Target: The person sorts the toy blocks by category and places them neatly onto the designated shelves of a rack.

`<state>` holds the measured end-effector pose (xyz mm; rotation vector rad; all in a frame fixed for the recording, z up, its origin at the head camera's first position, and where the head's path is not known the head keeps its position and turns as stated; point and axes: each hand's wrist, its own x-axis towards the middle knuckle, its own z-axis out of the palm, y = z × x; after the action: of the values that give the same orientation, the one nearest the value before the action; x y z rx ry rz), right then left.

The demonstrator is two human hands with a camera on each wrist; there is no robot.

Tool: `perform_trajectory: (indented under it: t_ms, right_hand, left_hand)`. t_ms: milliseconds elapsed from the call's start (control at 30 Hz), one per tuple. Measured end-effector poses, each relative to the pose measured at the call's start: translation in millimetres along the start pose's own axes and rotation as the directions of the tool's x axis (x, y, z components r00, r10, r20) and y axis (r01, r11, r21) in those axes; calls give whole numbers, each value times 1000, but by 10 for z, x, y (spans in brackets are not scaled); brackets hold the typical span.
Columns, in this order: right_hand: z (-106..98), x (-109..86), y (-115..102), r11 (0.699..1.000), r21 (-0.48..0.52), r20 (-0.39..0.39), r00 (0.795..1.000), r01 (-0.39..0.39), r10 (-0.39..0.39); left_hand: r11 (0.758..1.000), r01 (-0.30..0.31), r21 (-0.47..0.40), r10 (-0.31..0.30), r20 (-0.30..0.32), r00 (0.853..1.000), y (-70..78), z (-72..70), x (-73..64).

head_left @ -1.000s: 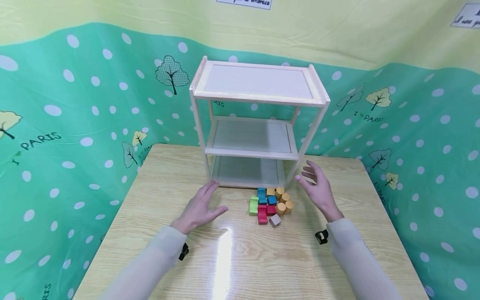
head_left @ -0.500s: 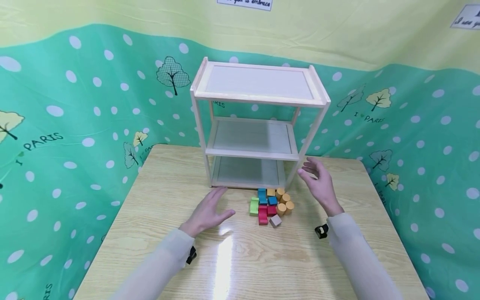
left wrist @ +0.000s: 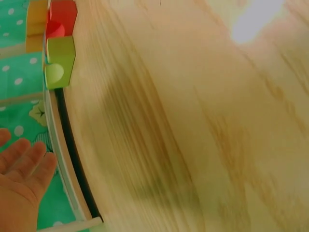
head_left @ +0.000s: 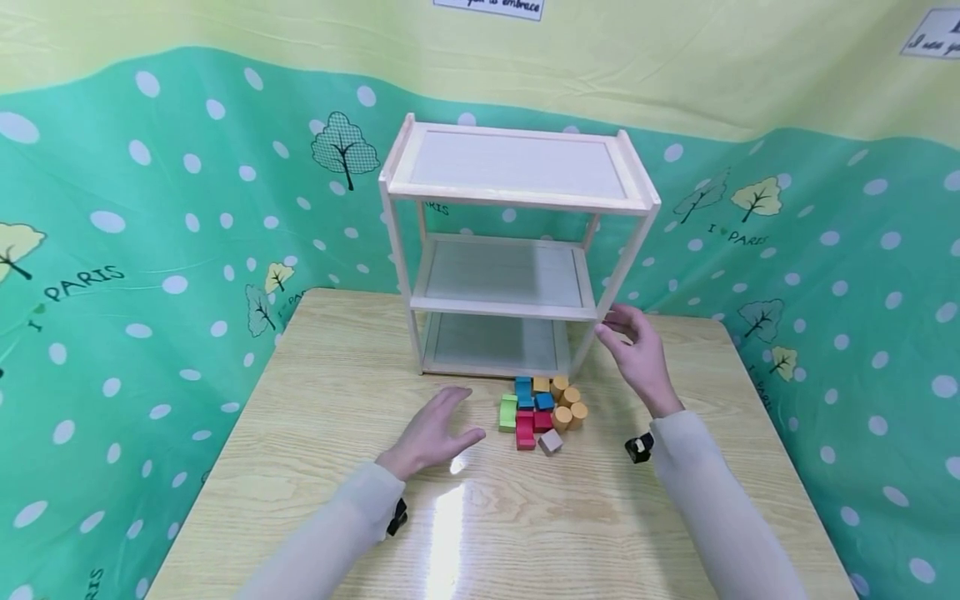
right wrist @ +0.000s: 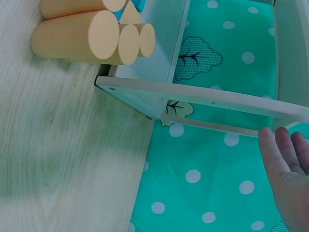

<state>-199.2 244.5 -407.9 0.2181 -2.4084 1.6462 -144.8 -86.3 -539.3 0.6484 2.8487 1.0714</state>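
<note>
My left hand (head_left: pixel 431 433) hovers over the table with thumb and fingers spread, left of the green block (head_left: pixel 508 413). Beside that block sit red blocks (head_left: pixel 525 432), blue blocks (head_left: pixel 523 390), a grey-pink cube (head_left: pixel 551 442), an orange cube (head_left: pixel 542 384) and several orange cylinders (head_left: pixel 578 413). My right hand (head_left: pixel 641 357) is at the right front post (right wrist: pixel 207 93) of a white three-tier shelf (head_left: pixel 504 310). Its fingertips overlap the post in the head view, and its fingers are extended in the right wrist view. Neither hand holds anything.
The shelf stands at the back of the wooden table (head_left: pixel 330 350), the blocks close to its front edge. Behind and around the table hangs a green and yellow patterned cloth (head_left: pixel 225 200). A bright reflection lies on the tabletop.
My left hand has moved right and slightly toward me, closer to the green block. My right hand has shifted slightly forward to the shelf post. The blocks and shelf stay put.
</note>
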Motion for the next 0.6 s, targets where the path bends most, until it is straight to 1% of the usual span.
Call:
perform_trajectory:
  t_ms: [267, 433, 533, 600]
  right_hand:
    - [33, 56, -47, 1000, 3, -6, 1000, 17, -17]
    - [64, 89, -61, 1000, 4, -11, 999, 31, -31]
    - [81, 146, 44, 1000, -2, -30, 999, 17, -17]
    - [97, 186, 116, 999, -33, -54, 999, 8, -10]
  left_hand:
    - [1000, 0, -8, 0, 17, 1000, 59, 121, 14]
    - [1000, -10, -23, 10, 13, 1000, 94, 179, 40]
    - [1000, -8, -30, 9, 22, 1000, 122, 201, 49]
    - [1000, -4, -29, 4, 30, 1000, 141, 208, 52]
